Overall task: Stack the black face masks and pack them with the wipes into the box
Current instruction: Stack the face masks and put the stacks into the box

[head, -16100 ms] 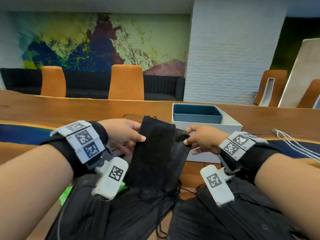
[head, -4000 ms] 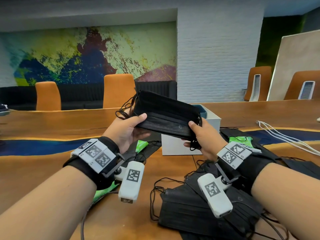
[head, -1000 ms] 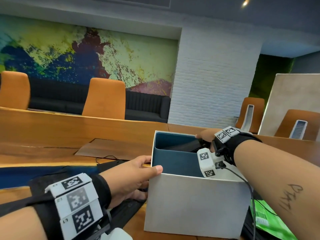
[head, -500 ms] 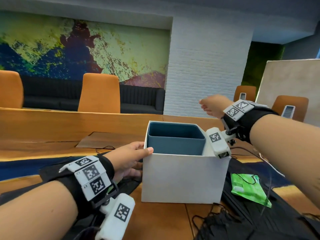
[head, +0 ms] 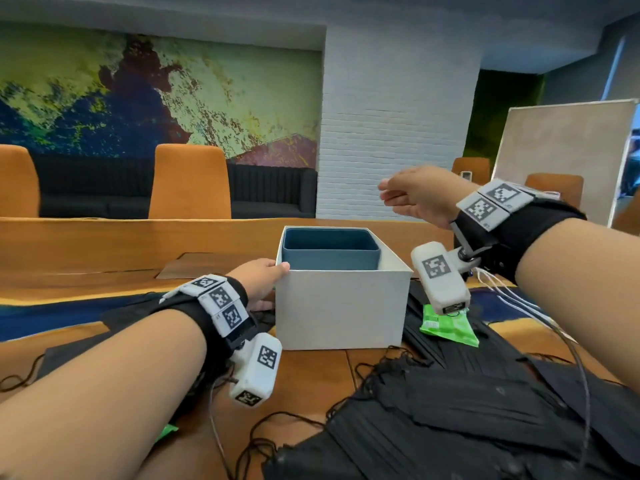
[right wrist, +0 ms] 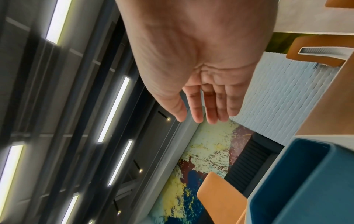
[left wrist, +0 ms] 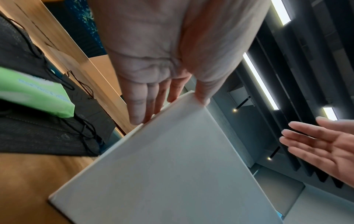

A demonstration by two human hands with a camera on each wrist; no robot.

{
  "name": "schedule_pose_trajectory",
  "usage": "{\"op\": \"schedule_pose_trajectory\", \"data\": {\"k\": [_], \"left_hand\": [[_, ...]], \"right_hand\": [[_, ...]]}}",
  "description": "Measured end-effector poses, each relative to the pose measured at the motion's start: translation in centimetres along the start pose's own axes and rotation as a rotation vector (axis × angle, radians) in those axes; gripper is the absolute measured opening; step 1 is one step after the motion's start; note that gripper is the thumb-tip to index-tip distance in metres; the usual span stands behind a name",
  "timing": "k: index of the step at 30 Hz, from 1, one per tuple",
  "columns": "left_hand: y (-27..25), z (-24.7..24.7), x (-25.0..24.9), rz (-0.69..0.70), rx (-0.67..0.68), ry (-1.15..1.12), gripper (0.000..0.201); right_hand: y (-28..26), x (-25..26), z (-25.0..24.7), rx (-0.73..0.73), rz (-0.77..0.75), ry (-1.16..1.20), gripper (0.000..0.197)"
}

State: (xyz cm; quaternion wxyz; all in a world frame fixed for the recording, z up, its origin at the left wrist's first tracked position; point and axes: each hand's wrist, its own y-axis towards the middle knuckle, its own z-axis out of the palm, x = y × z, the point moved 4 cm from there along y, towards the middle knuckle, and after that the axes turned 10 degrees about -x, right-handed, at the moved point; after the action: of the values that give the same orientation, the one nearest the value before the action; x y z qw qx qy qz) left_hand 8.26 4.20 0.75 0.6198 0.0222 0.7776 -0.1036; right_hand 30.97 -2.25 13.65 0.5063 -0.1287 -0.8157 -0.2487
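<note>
The white rectangular cardboard box point(head: 341, 306) with a dark blue inner liner point(head: 330, 252) is stood upright on the wooden table point(head: 86, 251), its opening turned upward; its longer side is seen to run left to right across the head view. What lies inside the liner cannot be made out.

The box's near left corner is steadied by the left hand point(head: 261, 278): in the left wrist view the straight fingers point(left wrist: 138, 104) are laid flat against the box's left wall and the thumb point(left wrist: 203, 92) is set against the top corner edge. Nothing is gripped.

The right hand point(head: 420, 195) is held in the air above and to the right of the box, well clear of its rim, with fingers point(right wrist: 212, 104) extended, close together and relaxed, the palm empty.

Below the right wrist, just right of the box, a flat green plastic packet of wipes point(head: 448, 325) is laid on black pleated face masks point(head: 450, 410), which are spread in loose overlapping piles nearer than that hand, their ear loops trailing over the wood. More black masks point(left wrist: 42, 121) and a second green wipes packet point(left wrist: 36, 94) are seen beneath and to the left of the left hand. White cables point(head: 509, 292) are run across the table under the right forearm.
</note>
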Motion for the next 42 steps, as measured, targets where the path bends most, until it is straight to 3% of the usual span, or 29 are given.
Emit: {"op": "schedule_pose_trajectory", "data": {"k": [4,7,9,11,13,19,26,29,33,36,42], "left_hand": [[-1.9,0.7,0.2,-0.041,0.003,0.042,0.023],[-3.5,0.9,0.9,-0.079,0.056,0.087,0.054],[-4.8,1.0,1.1,-0.094,0.079,0.132,0.064],[-6.2,1.3,1.3,-0.093,0.110,0.226,0.064],[-7.5,1.9,1.7,-0.069,0.157,0.355,0.052],[-9.7,3.3,4.3,-0.081,0.325,0.758,0.035],[-10.2,2.8,6.3,-0.115,0.407,1.004,0.040],[-10.3,3.0,6.7,-0.092,0.424,1.104,0.032],[-10.5,3.7,6.8,-0.085,0.478,1.205,0.050],[-10.2,4.4,6.6,-0.040,0.521,1.263,0.041],[-9.4,3.9,5.3,0.099,0.478,1.363,0.032]], "right_hand": [[-5.5,-2.0,-0.6,0.166,0.019,-0.135,0.030],[-8.9,-4.5,-0.8,0.337,0.115,-0.315,0.027],[-11.0,-6.2,-1.0,0.443,0.185,-0.465,0.032],[-12.9,-7.5,-1.3,0.523,0.223,-0.612,0.037],[-14.4,-8.6,-1.7,0.571,0.193,-0.751,0.040],[-16.9,-11.9,-0.3,0.678,0.209,-0.849,0.041],[-16.1,-12.9,1.7,0.703,0.242,-0.915,0.046],[-15.9,-13.3,2.6,0.746,0.262,-0.956,0.049],[-15.6,-13.9,3.5,0.744,0.280,-0.982,0.049],[-15.3,-14.6,3.8,0.732,0.320,-1.005,0.050],[-14.0,-15.0,4.0,0.780,0.181,-1.132,0.020]]}}
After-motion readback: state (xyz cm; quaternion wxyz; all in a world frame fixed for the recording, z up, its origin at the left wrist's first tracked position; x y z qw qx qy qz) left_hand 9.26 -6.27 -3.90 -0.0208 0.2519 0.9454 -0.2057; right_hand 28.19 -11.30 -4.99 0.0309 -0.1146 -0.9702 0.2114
